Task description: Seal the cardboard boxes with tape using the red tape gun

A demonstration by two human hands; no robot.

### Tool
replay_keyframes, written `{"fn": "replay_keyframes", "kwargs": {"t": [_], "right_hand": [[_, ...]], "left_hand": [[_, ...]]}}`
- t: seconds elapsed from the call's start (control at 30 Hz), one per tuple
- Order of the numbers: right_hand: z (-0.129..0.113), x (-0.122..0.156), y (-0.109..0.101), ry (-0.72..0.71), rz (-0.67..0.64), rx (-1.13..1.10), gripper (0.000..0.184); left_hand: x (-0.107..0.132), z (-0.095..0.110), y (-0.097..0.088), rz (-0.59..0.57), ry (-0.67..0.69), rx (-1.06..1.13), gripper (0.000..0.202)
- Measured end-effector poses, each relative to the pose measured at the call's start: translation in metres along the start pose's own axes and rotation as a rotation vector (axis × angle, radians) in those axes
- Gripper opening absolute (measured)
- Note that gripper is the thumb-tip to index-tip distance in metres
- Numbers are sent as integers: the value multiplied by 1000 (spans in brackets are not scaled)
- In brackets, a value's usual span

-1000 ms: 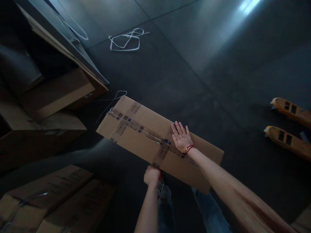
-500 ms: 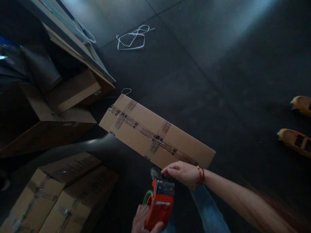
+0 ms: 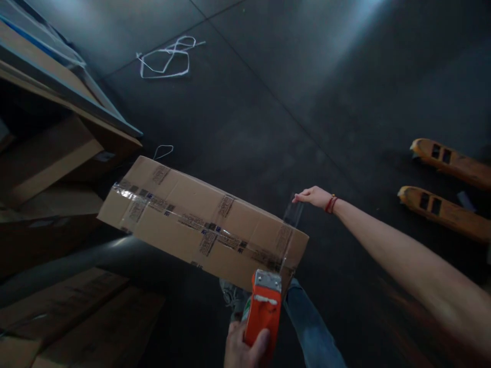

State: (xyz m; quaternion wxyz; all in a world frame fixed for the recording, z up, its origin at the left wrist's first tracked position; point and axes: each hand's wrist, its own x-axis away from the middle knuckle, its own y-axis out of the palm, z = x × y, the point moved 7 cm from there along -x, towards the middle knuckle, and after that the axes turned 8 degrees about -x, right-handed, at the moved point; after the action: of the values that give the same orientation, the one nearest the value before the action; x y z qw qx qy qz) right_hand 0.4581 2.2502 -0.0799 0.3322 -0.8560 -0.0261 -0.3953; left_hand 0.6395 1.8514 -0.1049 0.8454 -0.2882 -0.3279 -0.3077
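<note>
Tape (image 3: 288, 231), clear and stretched taut, runs from the right hand (image 3: 313, 196), pinched shut on its end, down to the orange dispenser (image 3: 263, 312) clenched in the left hand (image 3: 241, 350). Between both grips lies the cardboard box (image 3: 199, 225), its printed tape unreadable.

Long brown cardboard box, orange tape dispenser and a strip of clear tape

The long brown cardboard box (image 3: 199, 225), criss-crossed with printed tape, hangs tilted above the dark floor; the orange plastic tape dispenser (image 3: 264, 309) stands at its near right corner, clear tape strip (image 3: 290, 225) stretched upward across that end.
</note>
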Motion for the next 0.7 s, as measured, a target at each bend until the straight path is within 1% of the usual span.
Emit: {"fn": "replay_keyframes", "kwargs": {"t": [0.03,0.07,0.1,0.13,0.2,0.27,0.3,0.37,0.47,0.53,0.6,0.63,0.7], "right_hand": [[13,-10,0,30,11,13,53],[26,-19,4,56,14,26,53],[38,-26,13,78,8,38,53],[49,-33,26,96,-11,48,52],[69,-43,58,123,-78,61,48],[82,-44,90,147,-139,75,48],[86,-42,103,155,-152,84,51],[85,-29,117,156,-130,103,60],[69,2,122,95,-87,128,68],[56,21,124,47,-98,155,69],[46,33,126,26,-108,197,70],[43,37,127,22,-107,219,71],[37,38,131,6,-115,255,70]], "left_hand": [[-7,2,9,-10,-56,13,51],[-14,3,16,-21,-101,10,53],[-20,5,23,-30,-130,-3,53],[-25,6,28,-36,-145,-20,54],[-31,5,33,-35,-150,-42,54],[-32,2,34,-39,-147,-53,55],[-32,1,35,-56,-145,-59,56],[-34,5,36,-108,-127,-66,55],[-37,18,37,-173,-92,-36,52],[-35,21,36,-196,-80,-13,50],[-21,13,31,-175,-56,-58,49],[-10,4,26,-148,-56,-97,47],[18,-24,15,-88,-107,-173,44]]}}
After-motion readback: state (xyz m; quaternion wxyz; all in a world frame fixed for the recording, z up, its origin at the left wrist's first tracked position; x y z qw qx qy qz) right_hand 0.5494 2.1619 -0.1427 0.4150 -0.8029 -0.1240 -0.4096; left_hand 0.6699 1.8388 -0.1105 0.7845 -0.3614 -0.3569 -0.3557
